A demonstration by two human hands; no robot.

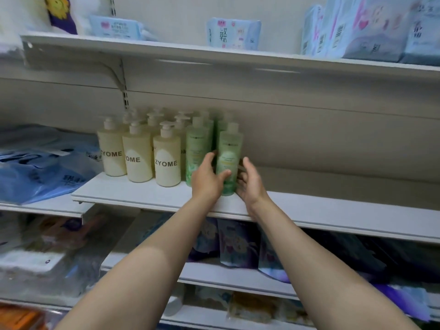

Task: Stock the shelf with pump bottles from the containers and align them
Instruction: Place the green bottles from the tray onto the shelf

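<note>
We are facing a white store shelf (333,213) at chest height, with more shelves above and below it. On the upper shelf (166,50) lie pale blue soft packs (233,33); on a neighbouring shelf to the left lie blue plastic bags (40,167).

Toward the left end of the middle shelf stands a block of cream pump bottles (139,151) marked ZYOME, three across the front edge with more rows behind, reaching back to the rear wall. Just beside them on the right stand green bottles (197,148), one at the front and others behind it. Everything to the right of the green group is bare board, all the way to the right end of the shelf.

Our two hands reach for the front green bottle (229,151), which stands upright near the front edge at the right of the green group. Our left hand (209,177) curls round its lower left side, thumb across the front. Our right hand (250,179) is cupped against its right side, fingers behind it.

We judge the job partly done: the cream block looks settled, the green rows are only begun, and this bottle is being squared up. No containers are in view, so we cannot tell how many bottles remain.
</note>
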